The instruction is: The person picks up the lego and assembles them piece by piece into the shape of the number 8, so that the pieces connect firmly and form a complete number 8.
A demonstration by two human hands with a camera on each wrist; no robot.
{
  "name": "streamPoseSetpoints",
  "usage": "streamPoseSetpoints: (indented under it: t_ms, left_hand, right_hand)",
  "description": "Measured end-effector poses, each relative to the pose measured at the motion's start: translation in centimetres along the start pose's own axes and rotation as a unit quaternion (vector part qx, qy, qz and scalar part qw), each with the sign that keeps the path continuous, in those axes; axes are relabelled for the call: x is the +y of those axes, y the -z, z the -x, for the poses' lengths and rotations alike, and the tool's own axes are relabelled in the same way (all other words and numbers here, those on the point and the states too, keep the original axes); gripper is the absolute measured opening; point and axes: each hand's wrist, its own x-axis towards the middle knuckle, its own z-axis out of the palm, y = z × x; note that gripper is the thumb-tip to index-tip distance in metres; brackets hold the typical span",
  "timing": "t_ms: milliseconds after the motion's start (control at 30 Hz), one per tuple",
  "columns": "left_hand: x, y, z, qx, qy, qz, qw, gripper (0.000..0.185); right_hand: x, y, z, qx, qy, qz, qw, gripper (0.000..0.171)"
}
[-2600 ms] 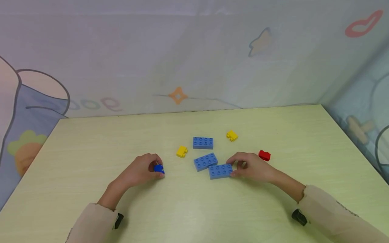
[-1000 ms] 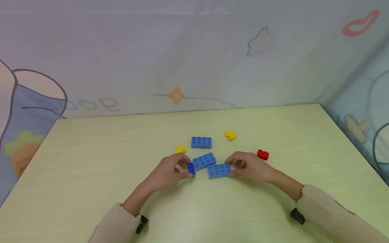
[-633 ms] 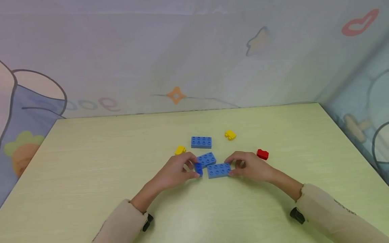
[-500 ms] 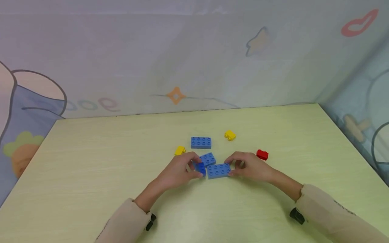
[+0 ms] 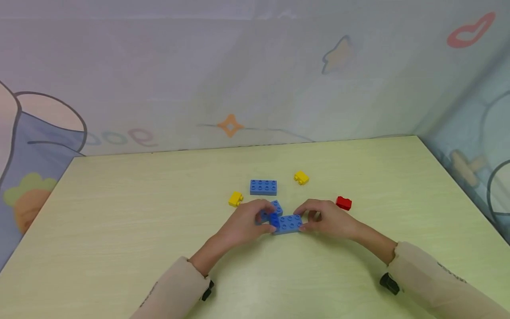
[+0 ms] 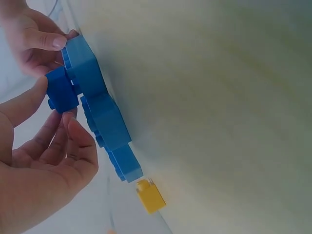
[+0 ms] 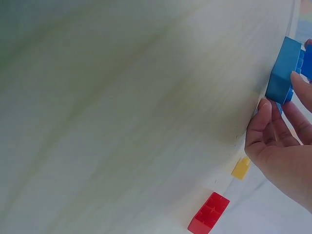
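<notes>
Both forearms reach in low over the table [image 5: 119, 212], wrists near its surface. The left hand [image 5: 247, 223] curls fingers and thumb round a small dark brick [image 5: 273, 219], holding it over the left end of a light blue plate [image 5: 290, 223]; it seems to touch the studs. The right hand [image 5: 330, 219] pinches that plate's right end, steadying it flat on the table.

Both arms wear loose beige sleeves with faint speckled markings. A small black device sits strapped under each wrist, at the cuff. The hands are bare.
</notes>
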Motion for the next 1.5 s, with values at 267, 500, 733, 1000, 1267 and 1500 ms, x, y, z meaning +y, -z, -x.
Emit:
streamPoseSetpoints:
  t_ms: [267, 500, 733, 1000, 1267, 1500]
  left_hand:
    - [0.14, -0.13, 0.02, -0.003, -0.006, -0.006, 1.0000, 0.032]
    - [0.43, -0.16, -0.05, -0.005, 0.000, -0.017, 0.9998, 0.031]
    - [0.37, -0.32, -0.11, -0.001, -0.008, -0.015, 0.9999, 0.031]
    - [0.45, -0.37, -0.10, 0.011, -0.011, -0.019, 0.9997, 0.030]
    - [0.31, -0.40, -0.05, 0.017, -0.015, -0.018, 0.9996, 0.029]
    - [0.27, -0.44, -0.04, 0.019, -0.017, -0.015, 0.9996, 0.029]
  right_hand:
    - [0.00, -0.01, 0.02, 0.001, 0.000, 0.003, 1.000, 0.029]
    - [0.07, -0.03, 0.04, -0.001, 0.002, 0.007, 1.000, 0.029]
    - [-0.05, -0.06, 0.10, -0.001, 0.006, -0.002, 1.000, 0.028]
    - [0.03, -0.09, 0.09, 0.002, 0.011, -0.001, 1.000, 0.028]
    - [0.04, -0.12, 0.05, 0.002, 0.009, 0.004, 1.000, 0.028]
    - [0.04, -0.16, 0.03, 0.004, 0.010, 0.004, 1.000, 0.028]
